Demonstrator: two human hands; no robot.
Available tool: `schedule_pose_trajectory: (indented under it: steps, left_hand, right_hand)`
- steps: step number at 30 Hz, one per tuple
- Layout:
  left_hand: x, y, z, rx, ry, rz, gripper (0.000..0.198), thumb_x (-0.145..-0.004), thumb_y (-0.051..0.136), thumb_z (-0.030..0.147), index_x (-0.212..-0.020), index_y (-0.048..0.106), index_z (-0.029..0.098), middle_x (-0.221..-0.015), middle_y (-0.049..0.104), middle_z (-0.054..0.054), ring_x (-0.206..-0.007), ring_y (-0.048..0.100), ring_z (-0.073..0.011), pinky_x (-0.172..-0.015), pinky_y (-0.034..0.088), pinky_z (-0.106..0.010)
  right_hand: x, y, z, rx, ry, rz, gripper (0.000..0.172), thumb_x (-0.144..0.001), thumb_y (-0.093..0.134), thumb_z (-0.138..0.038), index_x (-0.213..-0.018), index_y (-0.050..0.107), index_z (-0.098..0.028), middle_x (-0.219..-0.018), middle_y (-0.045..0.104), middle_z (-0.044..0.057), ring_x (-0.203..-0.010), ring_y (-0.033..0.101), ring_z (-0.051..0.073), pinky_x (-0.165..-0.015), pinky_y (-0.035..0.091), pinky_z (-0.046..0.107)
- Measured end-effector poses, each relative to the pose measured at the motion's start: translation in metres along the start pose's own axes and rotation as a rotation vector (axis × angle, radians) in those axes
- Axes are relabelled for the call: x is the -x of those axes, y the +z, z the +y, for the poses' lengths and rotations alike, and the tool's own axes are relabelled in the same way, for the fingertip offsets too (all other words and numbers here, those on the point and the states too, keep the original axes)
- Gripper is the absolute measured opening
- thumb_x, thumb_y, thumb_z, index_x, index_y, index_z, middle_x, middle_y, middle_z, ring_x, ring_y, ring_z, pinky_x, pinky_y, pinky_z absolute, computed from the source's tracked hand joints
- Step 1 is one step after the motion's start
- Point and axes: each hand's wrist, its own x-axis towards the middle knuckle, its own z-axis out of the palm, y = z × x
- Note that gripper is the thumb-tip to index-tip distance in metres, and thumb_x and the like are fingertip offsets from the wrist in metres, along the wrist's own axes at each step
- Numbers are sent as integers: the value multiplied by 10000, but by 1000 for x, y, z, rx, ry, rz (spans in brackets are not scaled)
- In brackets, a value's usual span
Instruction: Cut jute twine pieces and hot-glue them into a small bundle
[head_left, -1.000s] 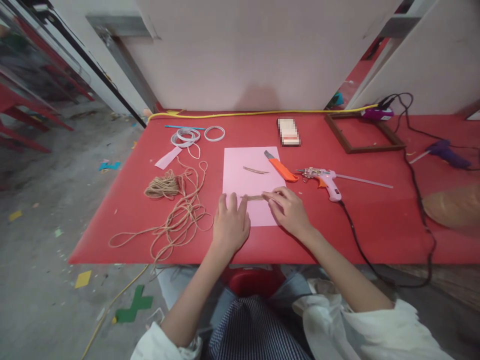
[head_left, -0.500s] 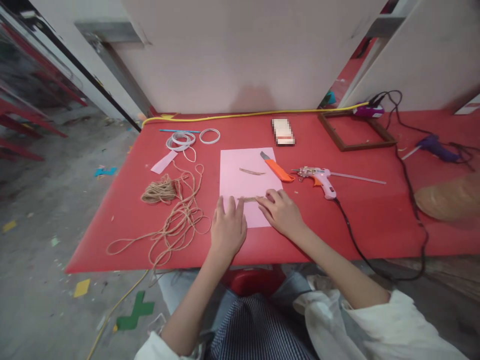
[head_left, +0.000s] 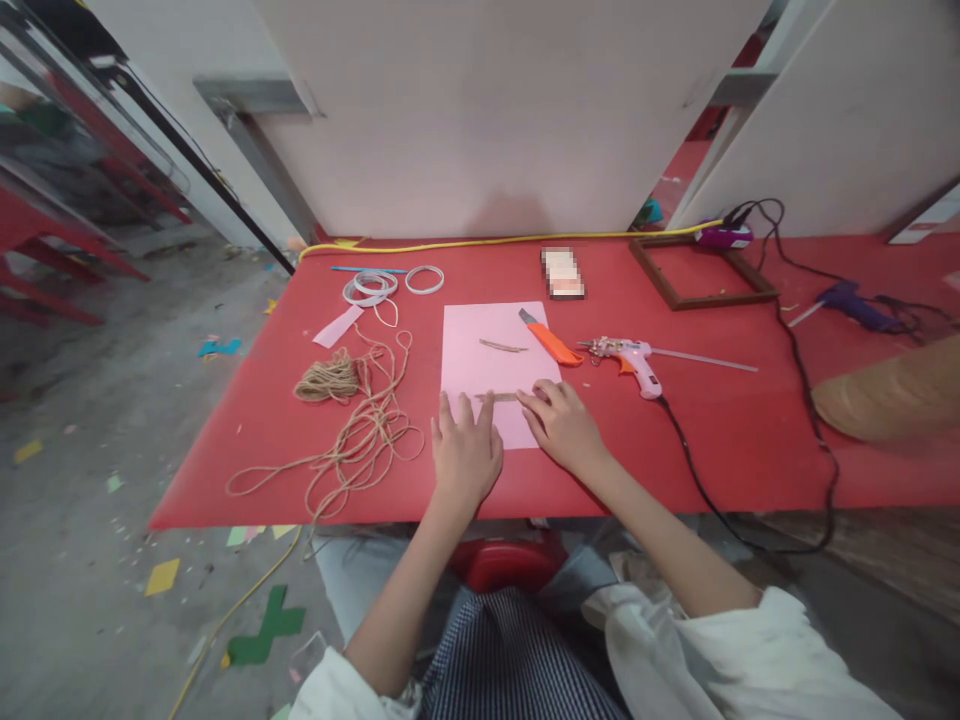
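Left hand (head_left: pixel 465 455) rests open, fingers flat on pink paper (head_left: pixel 480 340) beside a thin brown strip (head_left: pixel 496 397), right hand (head_left: pixel 562 428) half-curled at its end, grip unclear.

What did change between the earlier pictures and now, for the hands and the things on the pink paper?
The left hand has slid slightly right, toward the right hand, whose fingertips rest at the right end of the thin wooden strip on the pink paper. Nothing was picked up or let go. The other strip, craft knife and glue gun stayed in place.
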Motion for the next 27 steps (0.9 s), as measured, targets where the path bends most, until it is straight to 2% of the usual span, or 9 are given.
schedule_pose_trajectory:
  steps: [4, 7, 10, 15, 18, 22, 27]
  left_hand:
    - [1, 2, 2, 1, -17, 19, 572, -981, 412, 249, -1551, 442, 222, -1527, 472, -213, -1490, 296, -465, -1080, 414, -666]
    - [3, 3, 2, -2, -29, 28, 598, -971, 406, 221, -1568, 410, 184, -1528, 474, -212, -1492, 304, -452, -1101, 416, -635]
    - [5, 2, 2, -3, -43, 26, 627, -963, 404, 207, -1583, 368, 127, -1523, 479, -216, -1489, 313, -444, -1116, 421, -604]
    - [6, 0, 3, -9, -20, 22, 616, -956, 459, 237, -1570, 411, 259, -1520, 485, -193, -1492, 311, -445, -1100, 416, -638]
    - [6, 1, 3, -11, -20, 28, 599, -958, 469, 253, -1556, 436, 267, -1519, 487, -191, -1489, 314, -446, -1094, 418, -641]
    - [7, 4, 3, -12, -24, 44, 587, -964, 462, 258, -1551, 445, 265, -1527, 483, -191, -1488, 318, -449, -1091, 417, -647]
    - [9, 6, 2, 2, -26, 58, 598, -970, 435, 243, -1567, 416, 217, -1549, 466, -190, -1505, 298, -435, -1124, 400, -624]
  right_hand:
    - [1, -1, -1, 27, 18, -6, 352, -1016, 469, -280, -1240, 727, -198, -1172, 649, 147, -1012, 531, 284, -893, 481, 433]
    - [2, 0, 5, -88, 72, 53, 335, -1015, 476, -292, -1212, 737, -219, -1151, 660, 117, -1004, 569, 258, -898, 488, 407]
    - [2, 2, 9, -172, 113, 84, 357, -1024, 455, -292, -1263, 711, -223, -1122, 659, 101, -1009, 593, 238, -907, 490, 386]
    - [-1, 0, -2, -23, -13, -58, 423, -1014, 504, -393, -1402, 628, -279, -1205, 589, 128, -1043, 526, 276, -895, 473, 412]
    - [-3, -2, -10, 79, -21, -109, 442, -998, 532, -436, -1408, 622, -297, -1207, 577, 143, -1022, 498, 294, -820, 468, 400]
    - [-2, -2, -14, 119, -12, -103, 442, -989, 551, -442, -1394, 630, -286, -1207, 583, 150, -1013, 488, 299, -768, 461, 386]
    - [5, 2, -13, 68, 17, -35, 423, -1011, 517, -404, -1370, 649, -225, -1216, 599, 142, -1025, 493, 284, -840, 473, 404]
